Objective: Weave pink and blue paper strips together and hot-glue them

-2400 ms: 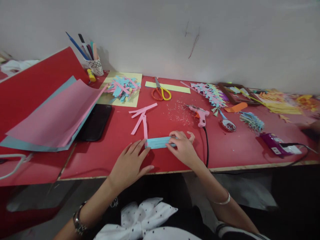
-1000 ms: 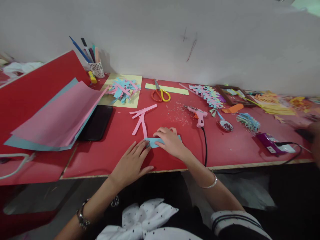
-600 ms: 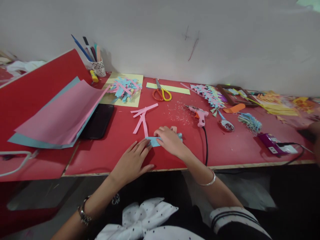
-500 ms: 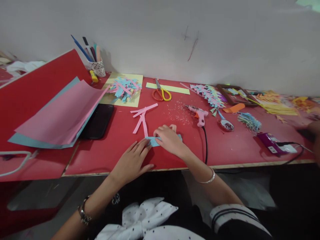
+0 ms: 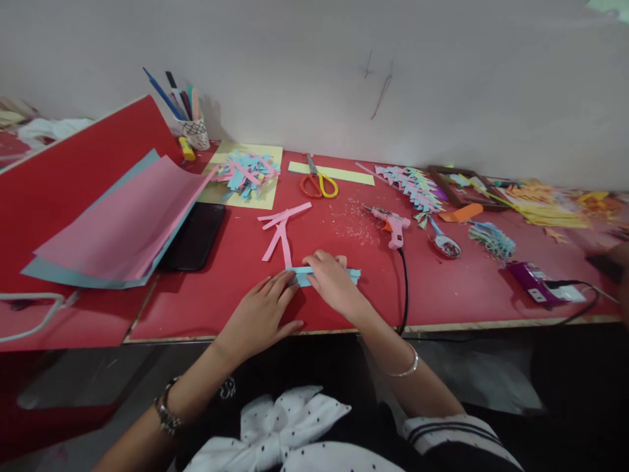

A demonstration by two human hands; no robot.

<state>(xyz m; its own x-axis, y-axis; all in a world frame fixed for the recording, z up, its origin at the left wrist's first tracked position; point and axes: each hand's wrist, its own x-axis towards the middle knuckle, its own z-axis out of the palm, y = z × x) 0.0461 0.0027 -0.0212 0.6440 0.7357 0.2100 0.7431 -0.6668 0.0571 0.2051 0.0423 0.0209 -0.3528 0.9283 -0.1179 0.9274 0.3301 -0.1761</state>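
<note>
Hands (image 5: 259, 316) on ppr (image 5: 354, 275): L (image 5: 255, 321) flat, R (image 5: 332, 282) curled

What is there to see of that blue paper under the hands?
The blue paper is a narrow, light-blue piece that looks thin, with an uneven, perhaps folded or layered, right end. It lies crosswise on the red table, near its front edge. The left hand rests on its left end; the right hand covers its middle. A pink strip reaches its left end; whether they touch is unclear.

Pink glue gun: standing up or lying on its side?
On its side: the pink glue gun lies flat on the red table, nozzle pointing left.
</note>
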